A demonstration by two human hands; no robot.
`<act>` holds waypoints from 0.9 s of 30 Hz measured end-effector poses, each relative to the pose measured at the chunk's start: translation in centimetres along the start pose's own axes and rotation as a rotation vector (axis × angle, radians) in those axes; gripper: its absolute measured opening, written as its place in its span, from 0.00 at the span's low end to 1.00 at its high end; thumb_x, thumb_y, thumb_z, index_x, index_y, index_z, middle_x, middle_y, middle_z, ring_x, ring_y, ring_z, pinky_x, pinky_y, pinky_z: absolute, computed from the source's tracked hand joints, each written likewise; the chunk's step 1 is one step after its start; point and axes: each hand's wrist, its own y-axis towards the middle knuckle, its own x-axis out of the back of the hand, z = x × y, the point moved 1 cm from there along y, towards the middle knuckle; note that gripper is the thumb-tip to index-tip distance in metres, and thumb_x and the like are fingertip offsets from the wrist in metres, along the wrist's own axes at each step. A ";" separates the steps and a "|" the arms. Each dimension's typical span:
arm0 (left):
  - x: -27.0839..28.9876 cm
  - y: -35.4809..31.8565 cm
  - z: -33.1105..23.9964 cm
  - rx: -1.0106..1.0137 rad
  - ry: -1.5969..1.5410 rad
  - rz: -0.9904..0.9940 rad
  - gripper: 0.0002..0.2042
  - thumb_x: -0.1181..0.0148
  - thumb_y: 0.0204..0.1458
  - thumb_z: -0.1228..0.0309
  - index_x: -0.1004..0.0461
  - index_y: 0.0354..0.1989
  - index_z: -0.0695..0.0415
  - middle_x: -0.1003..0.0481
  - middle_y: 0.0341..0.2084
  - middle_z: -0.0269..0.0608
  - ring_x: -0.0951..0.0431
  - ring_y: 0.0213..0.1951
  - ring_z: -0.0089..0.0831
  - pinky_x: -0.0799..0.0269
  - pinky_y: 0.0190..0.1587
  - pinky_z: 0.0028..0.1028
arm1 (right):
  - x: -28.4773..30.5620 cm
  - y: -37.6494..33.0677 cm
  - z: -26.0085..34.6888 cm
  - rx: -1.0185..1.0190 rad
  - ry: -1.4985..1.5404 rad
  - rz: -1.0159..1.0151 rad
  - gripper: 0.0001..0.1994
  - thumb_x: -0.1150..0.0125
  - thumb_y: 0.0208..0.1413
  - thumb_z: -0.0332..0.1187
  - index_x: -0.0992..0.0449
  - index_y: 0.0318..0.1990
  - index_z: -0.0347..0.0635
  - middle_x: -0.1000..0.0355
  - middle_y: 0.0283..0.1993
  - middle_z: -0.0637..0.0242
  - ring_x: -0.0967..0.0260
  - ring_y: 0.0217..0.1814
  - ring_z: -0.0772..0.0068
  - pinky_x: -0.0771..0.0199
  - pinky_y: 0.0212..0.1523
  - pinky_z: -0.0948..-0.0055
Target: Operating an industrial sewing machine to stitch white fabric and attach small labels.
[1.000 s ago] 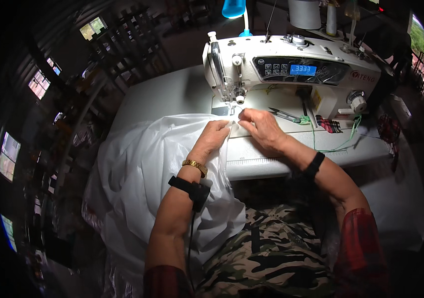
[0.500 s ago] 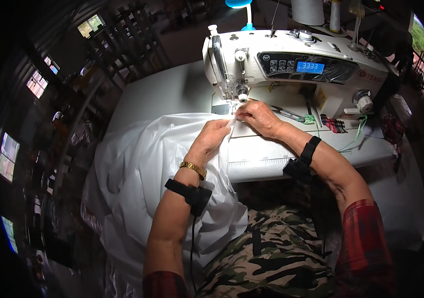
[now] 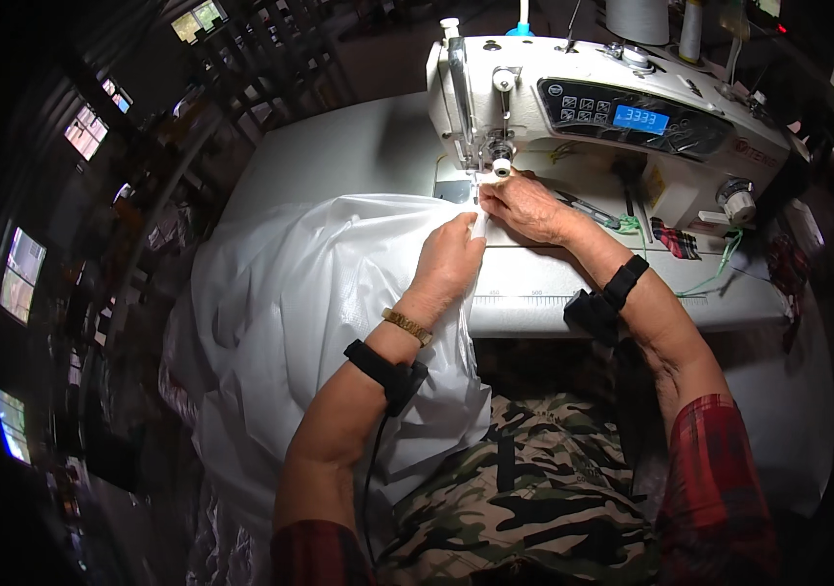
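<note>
A large piece of thin white fabric [image 3: 309, 283] spreads over the left of the sewing table and hangs down toward my lap. Its right edge runs up to the needle area of a white sewing machine [image 3: 495, 88]. My left hand [image 3: 451, 256] is closed on that edge just in front of the needle, thumb on top. Close beside the presser foot, my right hand [image 3: 524, 207] pinches the same edge, fingertips bent inward. The fingertips of my right hand are partly hidden under the machine head.
Dark-handled thread snips [image 3: 588, 209] lie under the machine arm, by green thread [image 3: 624, 225] and a plaid scrap [image 3: 676, 242]. A thread cone [image 3: 637, 21] stands behind the machine. A ruler scale [image 3: 534, 298] runs along the table's front [image 3: 573, 317].
The machine and table sit higher and further right in view. My left hand has moved up the fabric edge, nearer the needle; my right hand stays by the presser foot.
</note>
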 end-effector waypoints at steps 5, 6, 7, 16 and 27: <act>-0.2 -0.8 -0.8 -0.069 0.153 -0.085 0.20 0.47 0.52 0.73 0.29 0.53 0.67 0.25 0.21 0.47 0.24 0.26 0.39 0.29 0.36 0.36 | 0.5 0.2 0.7 -0.100 0.036 0.056 0.11 0.45 0.59 0.37 0.26 0.35 0.36 0.27 0.35 0.50 0.30 0.43 0.49 0.32 0.47 0.55; -0.1 -0.8 -0.7 -0.133 0.186 -0.090 0.19 0.47 0.52 0.73 0.28 0.53 0.67 0.23 0.24 0.50 0.22 0.28 0.44 0.28 0.38 0.39 | 0.6 0.2 0.8 -0.123 0.055 0.077 0.12 0.44 0.58 0.38 0.25 0.35 0.37 0.27 0.36 0.50 0.31 0.45 0.48 0.33 0.47 0.53; -0.1 -0.7 -0.8 -0.129 0.185 -0.089 0.19 0.47 0.52 0.73 0.28 0.53 0.67 0.23 0.24 0.50 0.22 0.28 0.44 0.28 0.38 0.39 | 0.6 0.1 0.9 -0.122 0.059 0.067 0.11 0.43 0.57 0.37 0.26 0.34 0.36 0.27 0.35 0.50 0.31 0.44 0.49 0.32 0.47 0.54; 0.2 0.5 -0.7 -0.098 0.282 -0.006 0.17 0.47 0.52 0.73 0.23 0.49 0.66 0.21 0.36 0.61 0.20 0.41 0.52 0.27 0.50 0.42 | -0.1 -1.5 1.4 -0.226 0.113 -0.140 0.10 0.43 0.56 0.33 0.24 0.38 0.33 0.26 0.35 0.51 0.29 0.44 0.50 0.31 0.48 0.55; -0.3 0.3 -0.8 -0.113 0.349 -0.033 0.11 0.48 0.54 0.71 0.23 0.41 0.64 0.23 0.30 0.56 0.21 0.37 0.53 0.27 0.45 0.45 | -1.3 -4.5 2.2 0.144 -0.262 -0.243 0.12 0.47 0.62 0.34 0.22 0.47 0.40 0.28 0.44 0.63 0.32 0.50 0.61 0.35 0.52 0.60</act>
